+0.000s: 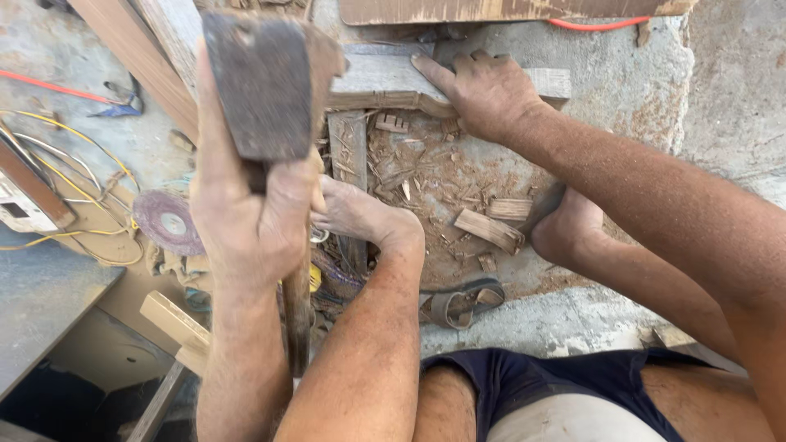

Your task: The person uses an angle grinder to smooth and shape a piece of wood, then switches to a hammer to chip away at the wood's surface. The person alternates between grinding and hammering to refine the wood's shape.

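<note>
My left hand [246, 225] is raised close to the camera and grips the wooden handle of a hatchet [266, 86], whose dark, rusty metal head points up at the upper left. My right hand [487, 90] presses flat on a carved wooden piece [372, 82] lying across the far side of a concrete slab [622, 90]. My bare left foot [360, 217] rests on an upright strip of wood [348, 143] just below that piece. My right foot [565, 229] sits on the slab to the right.
Wood chips and offcuts [491, 229] litter the slab. A sandal [458, 303] lies at its near edge. At left are a reddish grinding disc [168, 221], yellow wires [74, 139], an orange cable [49, 86], planks [131, 49] and a wooden block [176, 323].
</note>
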